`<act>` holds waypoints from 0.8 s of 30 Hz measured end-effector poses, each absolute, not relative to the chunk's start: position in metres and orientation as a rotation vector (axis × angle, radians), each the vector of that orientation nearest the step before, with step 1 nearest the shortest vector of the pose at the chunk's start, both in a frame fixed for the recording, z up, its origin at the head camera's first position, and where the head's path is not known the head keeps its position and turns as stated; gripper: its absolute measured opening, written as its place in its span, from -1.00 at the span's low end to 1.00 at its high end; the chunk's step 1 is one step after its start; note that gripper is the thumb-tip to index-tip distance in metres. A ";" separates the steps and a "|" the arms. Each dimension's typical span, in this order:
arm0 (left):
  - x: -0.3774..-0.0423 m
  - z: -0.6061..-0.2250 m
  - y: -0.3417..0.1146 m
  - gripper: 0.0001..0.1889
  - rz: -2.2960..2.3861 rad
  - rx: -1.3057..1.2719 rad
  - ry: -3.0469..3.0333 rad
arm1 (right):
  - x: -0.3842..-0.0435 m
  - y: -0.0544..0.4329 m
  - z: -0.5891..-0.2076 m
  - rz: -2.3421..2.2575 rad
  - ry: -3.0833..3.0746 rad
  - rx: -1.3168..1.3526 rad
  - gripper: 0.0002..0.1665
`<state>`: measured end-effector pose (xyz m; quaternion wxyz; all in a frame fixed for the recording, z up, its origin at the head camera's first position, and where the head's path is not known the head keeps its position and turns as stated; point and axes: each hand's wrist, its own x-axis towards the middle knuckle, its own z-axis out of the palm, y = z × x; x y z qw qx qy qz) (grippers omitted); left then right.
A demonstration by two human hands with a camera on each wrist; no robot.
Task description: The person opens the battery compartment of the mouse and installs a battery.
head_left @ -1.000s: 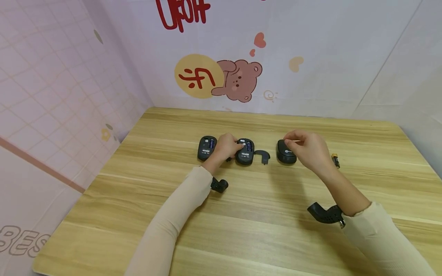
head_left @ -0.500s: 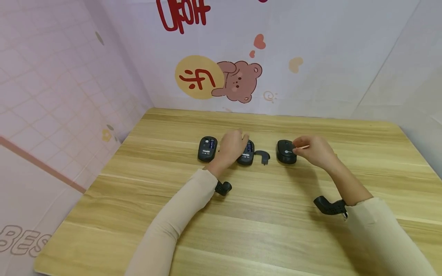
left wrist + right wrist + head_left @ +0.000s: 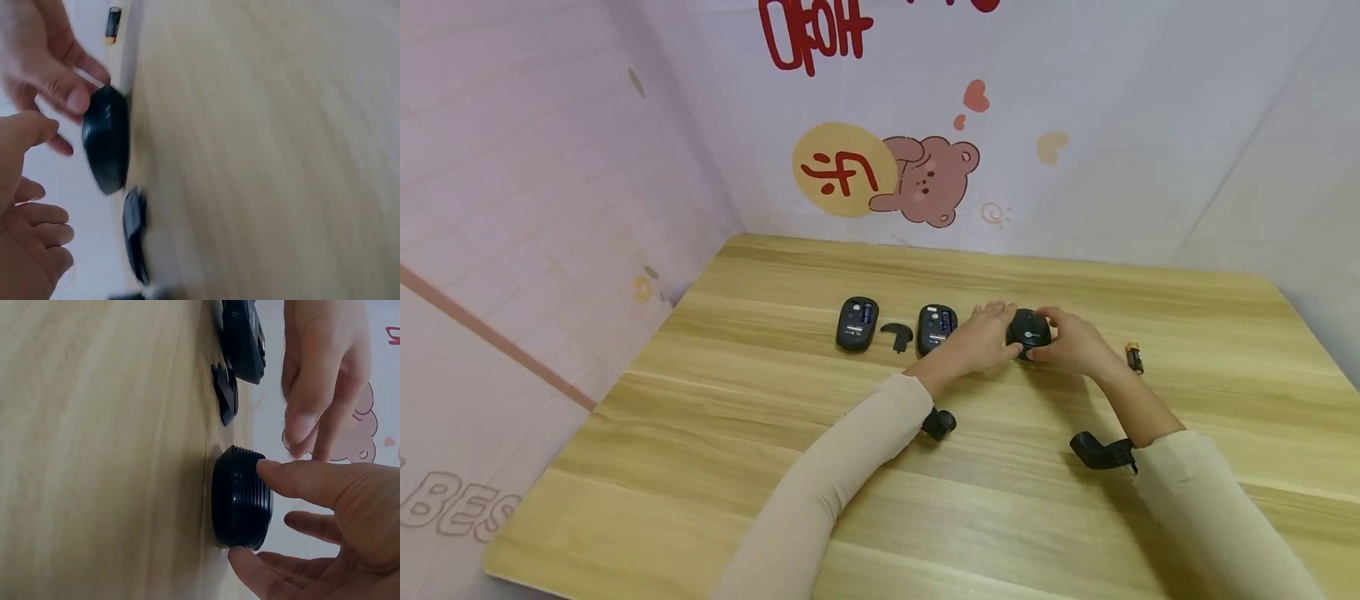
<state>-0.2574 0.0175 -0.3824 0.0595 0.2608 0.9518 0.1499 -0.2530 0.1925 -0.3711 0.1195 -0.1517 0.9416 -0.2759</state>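
Note:
A black computer mouse sits right side up on the table, and my right hand holds it by its sides. In the right wrist view the thumb and a finger press opposite ends of the mouse. My left hand hovers close on its left side, fingers loosely spread and holding nothing; the left wrist view shows a gap between this hand and the mouse. Left of it, an upturned mouse shows its battery bay, partly covered by my left hand.
Another upturned mouse with a battery inside lies farther left, a battery cover beside it. A second cover, hidden in the head view, lies between the middle and right mice. To the right is a loose battery. A wall stands behind the table.
My left hand has moved right, from the middle mouse to beside the right-hand one. My right hand has gone from its top to holding its sides. The head view has shifted slightly.

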 end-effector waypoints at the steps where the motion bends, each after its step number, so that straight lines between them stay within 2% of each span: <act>1: -0.258 -0.385 0.022 -0.25 0.424 0.791 2.869 | -0.253 0.193 -0.373 -0.809 2.748 -0.432 -0.14; 10: -0.257 -0.390 0.040 -0.21 0.280 0.682 2.781 | -0.253 0.191 -0.378 -0.771 2.756 -0.403 -0.12; 16: -0.259 -0.389 0.041 -0.18 0.305 0.600 2.751 | -0.252 0.188 -0.377 -0.712 2.777 -0.453 -0.01; 24: -0.259 -0.388 0.039 -0.22 0.362 0.669 2.797 | -0.252 0.192 -0.382 -0.766 2.779 -0.443 -0.08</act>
